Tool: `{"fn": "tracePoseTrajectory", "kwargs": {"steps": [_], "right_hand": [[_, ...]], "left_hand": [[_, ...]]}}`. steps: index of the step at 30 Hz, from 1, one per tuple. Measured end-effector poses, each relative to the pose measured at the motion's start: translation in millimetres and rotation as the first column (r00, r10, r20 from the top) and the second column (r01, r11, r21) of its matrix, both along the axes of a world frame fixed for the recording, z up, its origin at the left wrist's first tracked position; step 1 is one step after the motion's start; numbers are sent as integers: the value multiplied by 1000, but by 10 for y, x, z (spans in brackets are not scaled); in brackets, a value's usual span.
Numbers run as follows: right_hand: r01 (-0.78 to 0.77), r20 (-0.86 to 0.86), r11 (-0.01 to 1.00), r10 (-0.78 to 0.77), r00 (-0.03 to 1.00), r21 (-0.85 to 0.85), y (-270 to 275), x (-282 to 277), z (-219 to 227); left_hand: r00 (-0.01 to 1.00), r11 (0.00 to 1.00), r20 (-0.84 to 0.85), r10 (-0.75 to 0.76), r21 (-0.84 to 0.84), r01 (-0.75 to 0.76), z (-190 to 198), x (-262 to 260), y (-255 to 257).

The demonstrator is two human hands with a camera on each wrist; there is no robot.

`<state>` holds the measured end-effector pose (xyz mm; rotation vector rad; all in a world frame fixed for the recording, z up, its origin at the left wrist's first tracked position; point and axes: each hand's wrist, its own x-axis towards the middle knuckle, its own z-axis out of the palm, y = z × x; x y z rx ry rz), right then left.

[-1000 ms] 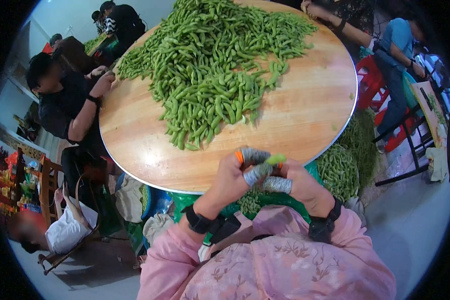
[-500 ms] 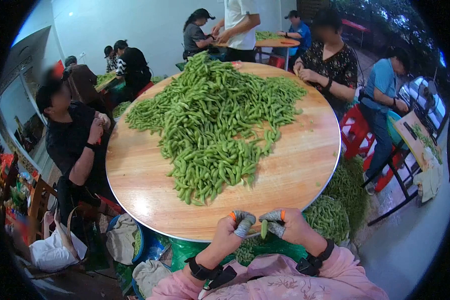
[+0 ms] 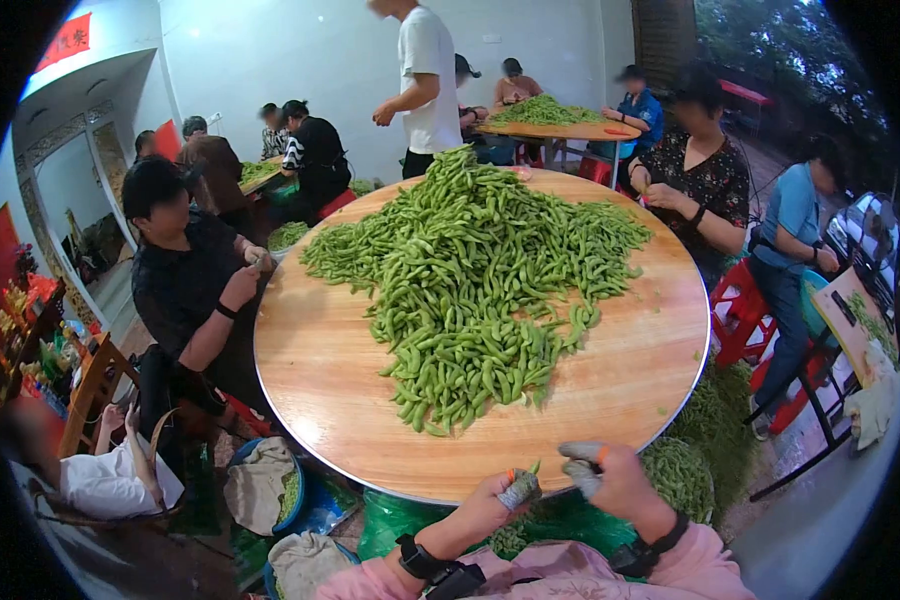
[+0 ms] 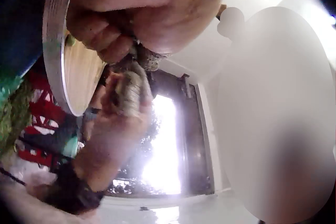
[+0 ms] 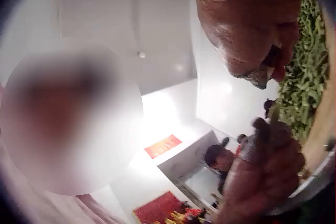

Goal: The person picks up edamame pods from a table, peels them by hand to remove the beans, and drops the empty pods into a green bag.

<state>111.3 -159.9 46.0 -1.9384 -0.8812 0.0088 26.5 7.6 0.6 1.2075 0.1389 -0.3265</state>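
Note:
My left hand (image 3: 498, 503) is at the near edge of the round wooden table (image 3: 320, 385), thumb and finger wrapped in grey tape. It pinches a green soybean pod (image 3: 535, 467), whose tip sticks up past the fingers; the rest is hidden. To its right is my right hand (image 3: 625, 488), also taped, with thumb and forefinger parted and nothing seen between them. In the right wrist view the left hand (image 5: 268, 174) faces the right hand (image 5: 249, 29) across a small gap. Beyond both hands lies a big heap of soybean pods (image 3: 470, 310).
Blue tubs with cloths (image 3: 262, 485) stand on the floor at left. More pods (image 3: 680, 480) are piled on the floor at right. A person in black (image 3: 195, 285) sits at the table's left, another in a patterned top (image 3: 705, 170) at its right.
The head view has tilted up, showing more of the room. The hands have drawn apart; the pod seen at the right fingers half a second ago no longer shows there, and one shows in the left.

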Motion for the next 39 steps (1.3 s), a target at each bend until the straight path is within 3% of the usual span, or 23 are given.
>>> {"fn": "tracePoseTrajectory", "kwargs": {"steps": [1, 6, 8, 9, 11, 13, 16, 18, 20, 24, 27, 30, 31, 34, 35, 36, 38, 39], "right_hand": [[-18, 29, 999, 18, 999, 30, -68, -17, 161], [-272, 319, 950, 212, 924, 155, -438, -164, 1243], [-554, 179, 833, 545, 819, -1, -685, -22, 1478], [-557, 169, 830, 548, 819, 9, -771, -98, 1520], [-360, 534, 928, 355, 767, -100, -913, -257, 1594], [-342, 520, 935, 340, 784, -95, -837, -441, 1763], [-253, 527, 963, 265, 808, -97, -515, -743, 2069], [-223, 524, 970, 242, 816, -99, -455, -763, 2030], [-95, 679, 982, -42, 733, 163, -406, -728, 1867], [-99, 653, 988, -2, 757, 118, -448, -737, 1880], [-102, 633, 992, 34, 774, 72, -489, -730, 1916], [-104, 579, 995, 83, 811, 4, -508, -709, 1852], [-108, 494, 994, 81, 865, 26, -467, -625, 1696], [-88, 226, 990, 60, 972, 114, -311, -264, 1035], [-155, 158, 987, 159, 975, -33, -288, -132, 845], [-196, 60, 981, 196, 979, 1, -245, -50, 504], [-154, -327, 983, 178, 928, 97, -152, -79, 4], [-148, -339, 985, 171, 925, 92, -103, -96, -129]], "left_hand": [[990, 975, 104, 92, 191, -110, 37, -20, -28], [982, 983, 190, 12, 176, -46, -6, -26, -20], [976, 986, 219, 7, 162, -44, -55, -43, -54], [975, 977, 223, -10, 208, -38, -35, -42, -64], [977, 967, 212, -20, 252, -35, -10, -28, -73], [953, 967, 300, -52, 254, -27, -21, -35, -84], [950, 954, 303, -77, 298, -18, -6, -36, -82], [954, 955, 291, -70, 296, -20, -34, -49, -90], [941, 947, 333, -55, 315, -56, -30, -51, -100], [947, 946, 311, -76, 323, -30, -73, -58, -92], [961, 961, 272, 40, 255, -112, -101, -61, -101], [959, 952, 269, 85, 262, -158, -63, -88, -50], [951, 935, 281, 131, 284, -212, 29, -85, -42], [926, 889, 345, 155, 361, -283, 170, -105, 12], [900, 853, 418, 125, 419, -313, 190, -100, 26], [905, 858, 406, 123, 415, -303, 195, -102, 22], [866, 732, 497, 59, 568, -376, 171, -122, -4], [842, 655, 539, 9, 633, -412, 122, -116, -9]]}}
